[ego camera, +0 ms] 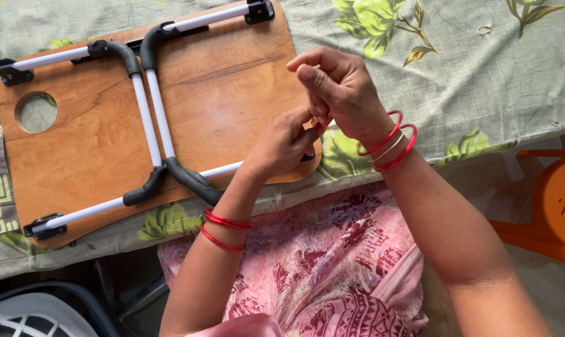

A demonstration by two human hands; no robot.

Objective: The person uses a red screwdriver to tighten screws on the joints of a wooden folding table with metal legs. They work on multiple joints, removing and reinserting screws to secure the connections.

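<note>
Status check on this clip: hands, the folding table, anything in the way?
Left hand and right hand together at wooden lap table corner, fingers pinched. Table upside down, legs folded flat. Nothing obstructing.

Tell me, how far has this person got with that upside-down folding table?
Done, by the look of it: the wooden lap table lies underside up on the flowered cloth, both white legs folded flat. In hand: the left hand and right hand meet at the table's near corner, pinching something too small to make out. What is left cannot be told from this view.
</note>
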